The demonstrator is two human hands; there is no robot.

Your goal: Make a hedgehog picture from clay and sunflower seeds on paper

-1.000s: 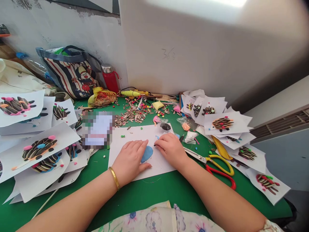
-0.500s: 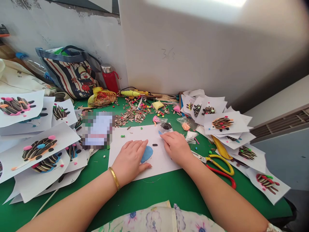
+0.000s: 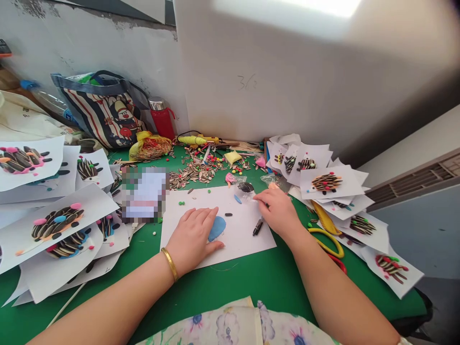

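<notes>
My left hand lies flat, fingers stretched out, on the white paper beside a blue oval of flattened clay. The hand covers part of the oval. Small pen lines show along its lower edge. My right hand has curled fingers at the paper's right side, close to the black clay in a clear bag; whatever its fingertips hold is hidden. A black pen rests below that hand. A small black clay piece and a thin blue clay piece lie on the sheet.
Finished seed-and-clay hedgehog cards pile up left and right. Loose striped seeds spread behind the paper. A blurred phone stands left. Scissors lie under my right forearm. A red flask and bag stand behind.
My right hand has moved right, away from the thin blue clay piece, which now lies free on the paper. The pen has come into view. My left hand stays in place.
</notes>
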